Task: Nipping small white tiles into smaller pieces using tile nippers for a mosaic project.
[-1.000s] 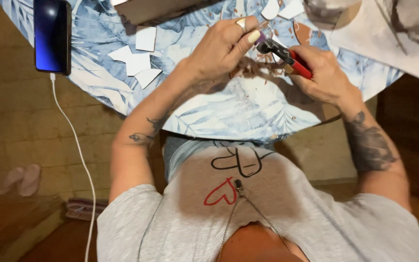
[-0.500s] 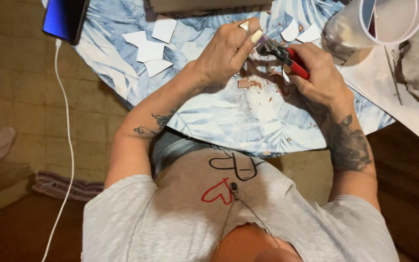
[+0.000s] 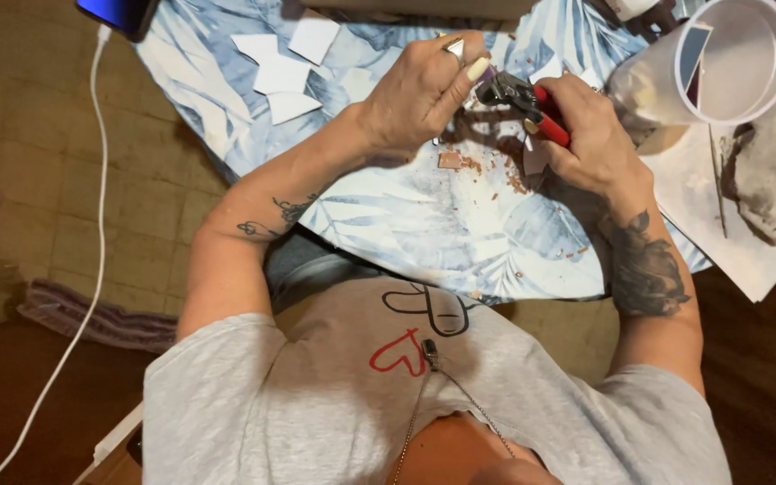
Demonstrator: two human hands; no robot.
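Grey shirt nearest the camera, a thin chain hanging at your chest, then the round table (image 3: 424, 242) under its blue leaf-print cloth. Reddish-brown crumbs (image 3: 505, 180) lie scattered on the cloth just below your hands, with one small brown tile chip (image 3: 449, 160) among them, so some nipping looks already done. Your right hand (image 3: 590, 135) is clenched round the red handles of the nippers (image 3: 527, 103), whose dark head points toward your left hand. Your left hand (image 3: 419, 94) is pinched, thumb against fingers, on a small piece (image 3: 480, 74) held right at the nipper head; the piece is mostly hidden, so its shape and colour are hard to tell, and whether the nippers are biting it can't be told either. Further out on the left, several white tile pieces (image 3: 280, 72) lie close together on the cloth, apart from your hands and, judging by their clean edges, not yet trimmed. On the right a clear plastic cup (image 3: 720, 63) lies tipped on its side over a white paper sheet (image 3: 702, 198), next to a grey lump (image 3: 770, 180). At the far left edge a blue phone (image 3: 123, 11) hangs over the table rim with a white cable (image 3: 96, 180) dropping to the floor. Judged from this: work is mid-way, cutting in hand, white pieces left.
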